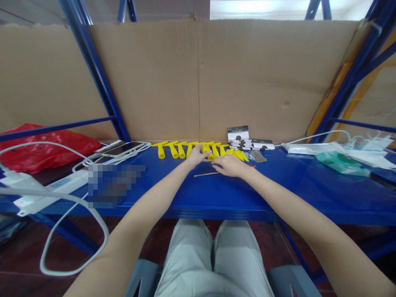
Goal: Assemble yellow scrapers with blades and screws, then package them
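Cardboard (222,78) bounds the worktop (297,181) behind; open room spreads right of centre to the front edge. Yellow T-shaped pieces (181,151) line the frame's centre, stems pointing toward the bottom. The left hand (198,156), half-curled, is among them; the right hand (230,165), loosely curled, lies beside a thin rod (206,174) running left-right. Whether either grips anything, I cannot tell.

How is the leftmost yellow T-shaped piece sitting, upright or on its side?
On its side: the leftmost yellow T-shaped piece lies on the blue tabletop, round end facing the camera, crossbar toward the cardboard.
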`<state>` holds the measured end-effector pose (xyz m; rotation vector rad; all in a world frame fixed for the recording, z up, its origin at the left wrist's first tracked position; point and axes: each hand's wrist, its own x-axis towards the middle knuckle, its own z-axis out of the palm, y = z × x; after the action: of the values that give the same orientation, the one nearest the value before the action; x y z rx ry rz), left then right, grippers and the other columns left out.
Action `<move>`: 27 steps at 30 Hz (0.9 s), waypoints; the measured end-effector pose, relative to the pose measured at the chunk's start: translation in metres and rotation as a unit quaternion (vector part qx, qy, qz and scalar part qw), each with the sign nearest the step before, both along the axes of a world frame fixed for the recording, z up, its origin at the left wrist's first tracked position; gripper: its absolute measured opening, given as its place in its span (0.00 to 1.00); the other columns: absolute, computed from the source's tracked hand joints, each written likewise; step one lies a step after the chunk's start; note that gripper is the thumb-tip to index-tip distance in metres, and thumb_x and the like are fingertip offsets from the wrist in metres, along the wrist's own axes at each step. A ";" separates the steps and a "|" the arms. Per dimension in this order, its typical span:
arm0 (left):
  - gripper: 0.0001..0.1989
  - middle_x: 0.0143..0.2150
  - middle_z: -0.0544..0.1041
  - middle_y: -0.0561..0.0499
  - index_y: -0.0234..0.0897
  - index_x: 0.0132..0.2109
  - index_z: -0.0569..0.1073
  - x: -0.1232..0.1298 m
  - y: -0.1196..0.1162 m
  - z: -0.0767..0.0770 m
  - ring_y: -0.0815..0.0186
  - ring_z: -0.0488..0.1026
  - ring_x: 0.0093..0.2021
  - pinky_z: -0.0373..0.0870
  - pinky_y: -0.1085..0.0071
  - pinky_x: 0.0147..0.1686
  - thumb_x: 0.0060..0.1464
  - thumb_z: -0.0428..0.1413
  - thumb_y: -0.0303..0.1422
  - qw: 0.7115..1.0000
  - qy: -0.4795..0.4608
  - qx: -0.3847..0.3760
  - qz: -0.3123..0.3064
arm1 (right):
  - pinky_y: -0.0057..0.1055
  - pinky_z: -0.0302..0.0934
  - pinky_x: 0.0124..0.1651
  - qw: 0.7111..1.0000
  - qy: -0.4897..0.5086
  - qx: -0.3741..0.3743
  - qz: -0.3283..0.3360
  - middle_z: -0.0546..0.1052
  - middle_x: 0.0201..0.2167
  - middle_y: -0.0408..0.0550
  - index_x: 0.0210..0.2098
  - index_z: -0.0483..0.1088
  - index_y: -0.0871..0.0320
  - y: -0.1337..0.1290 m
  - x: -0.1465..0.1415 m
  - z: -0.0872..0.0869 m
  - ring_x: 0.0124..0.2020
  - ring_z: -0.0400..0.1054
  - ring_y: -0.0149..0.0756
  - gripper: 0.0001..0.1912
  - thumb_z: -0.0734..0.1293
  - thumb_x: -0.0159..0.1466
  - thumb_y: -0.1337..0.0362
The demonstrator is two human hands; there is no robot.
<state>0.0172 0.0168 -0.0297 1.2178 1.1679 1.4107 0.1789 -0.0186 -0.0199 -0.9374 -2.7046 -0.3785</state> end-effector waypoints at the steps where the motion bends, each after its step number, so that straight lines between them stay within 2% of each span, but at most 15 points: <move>1: 0.25 0.51 0.72 0.42 0.34 0.50 0.68 -0.002 0.000 0.000 0.71 0.74 0.31 0.71 0.75 0.30 0.43 0.62 0.20 0.999 0.030 0.002 0.019 | 0.35 0.58 0.40 1.000 0.001 -0.001 0.000 0.77 0.42 0.54 0.42 0.73 0.60 0.000 0.000 0.000 0.38 0.71 0.40 0.13 0.58 0.65 0.65; 4: 0.25 0.56 0.69 0.43 0.37 0.47 0.70 -0.007 0.001 0.001 0.65 0.76 0.37 0.71 0.75 0.33 0.39 0.64 0.21 0.991 0.119 0.022 0.060 | 0.34 0.58 0.40 1.000 -0.002 -0.001 -0.006 0.78 0.40 0.54 0.40 0.74 0.60 -0.001 0.000 0.001 0.37 0.71 0.39 0.13 0.58 0.65 0.66; 9: 0.16 0.49 0.74 0.44 0.38 0.39 0.72 -0.014 -0.009 0.005 0.56 0.68 0.55 0.64 0.70 0.51 0.41 0.62 0.21 0.970 0.201 0.109 0.081 | 0.31 0.57 0.37 1.000 -0.014 -0.002 -0.019 0.78 0.37 0.51 0.38 0.75 0.59 0.000 0.002 0.004 0.37 0.71 0.38 0.13 0.58 0.64 0.66; 11: 0.13 0.45 0.75 0.44 0.38 0.37 0.72 -0.013 -0.017 0.008 0.55 0.66 0.57 0.60 0.67 0.55 0.43 0.61 0.21 0.963 0.218 0.130 0.087 | 0.31 0.57 0.36 1.000 -0.016 0.000 -0.023 0.79 0.37 0.51 0.37 0.75 0.59 0.002 0.004 0.004 0.36 0.71 0.38 0.13 0.58 0.64 0.66; 15: 0.09 0.41 0.75 0.44 0.38 0.35 0.71 -0.013 -0.035 0.022 0.52 0.64 0.58 0.61 0.65 0.54 0.45 0.59 0.24 0.957 0.223 0.131 0.128 | 0.30 0.57 0.36 0.999 -0.016 0.003 -0.031 0.79 0.37 0.51 0.37 0.75 0.59 0.006 0.008 0.003 0.37 0.71 0.38 0.14 0.58 0.64 0.66; 17: 0.10 0.46 0.74 0.42 0.38 0.39 0.71 -0.018 -0.044 0.032 0.50 0.62 0.59 0.61 0.62 0.55 0.47 0.58 0.26 0.930 0.300 0.133 0.165 | 0.30 0.58 0.36 0.999 -0.011 0.009 -0.033 0.79 0.37 0.51 0.37 0.75 0.59 0.009 0.010 0.003 0.36 0.71 0.38 0.14 0.58 0.64 0.66; 19: 0.17 0.53 0.70 0.38 0.37 0.48 0.69 -0.028 -0.054 0.040 0.48 0.59 0.61 0.58 0.57 0.57 0.49 0.57 0.30 0.880 0.412 0.125 0.200 | 0.30 0.58 0.36 0.999 -0.003 0.016 -0.031 0.79 0.37 0.51 0.37 0.75 0.59 0.011 0.012 0.002 0.36 0.72 0.37 0.14 0.58 0.64 0.66; 21: 0.25 0.62 0.61 0.36 0.36 0.56 0.64 -0.045 -0.063 0.042 0.43 0.52 0.64 0.53 0.48 0.58 0.51 0.55 0.36 0.827 0.503 0.081 0.237 | 0.30 0.58 0.36 0.999 0.001 0.018 -0.031 0.79 0.36 0.51 0.36 0.75 0.59 0.013 0.014 0.002 0.35 0.72 0.37 0.14 0.58 0.64 0.66; 24: 0.31 0.69 0.47 0.37 0.37 0.63 0.58 -0.074 -0.073 0.034 0.40 0.43 0.66 0.50 0.37 0.55 0.54 0.49 0.43 0.780 0.568 -0.022 0.261 | 0.30 0.58 0.36 0.999 0.000 0.019 -0.042 0.79 0.36 0.52 0.36 0.76 0.60 0.017 0.016 0.001 0.35 0.72 0.38 0.15 0.57 0.64 0.65; 27: 0.34 0.70 0.43 0.38 0.38 0.66 0.53 -0.099 -0.080 0.022 0.39 0.40 0.67 0.51 0.32 0.52 0.56 0.44 0.48 0.755 0.597 -0.079 0.259 | 0.31 0.58 0.37 0.999 0.003 0.018 -0.051 0.79 0.36 0.53 0.36 0.76 0.60 0.020 0.016 0.000 0.36 0.72 0.38 0.15 0.57 0.64 0.65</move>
<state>-0.0819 -0.0630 -0.0075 1.8013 2.5987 0.7053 0.1953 0.0010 -0.0200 -1.0665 -2.6416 -0.4420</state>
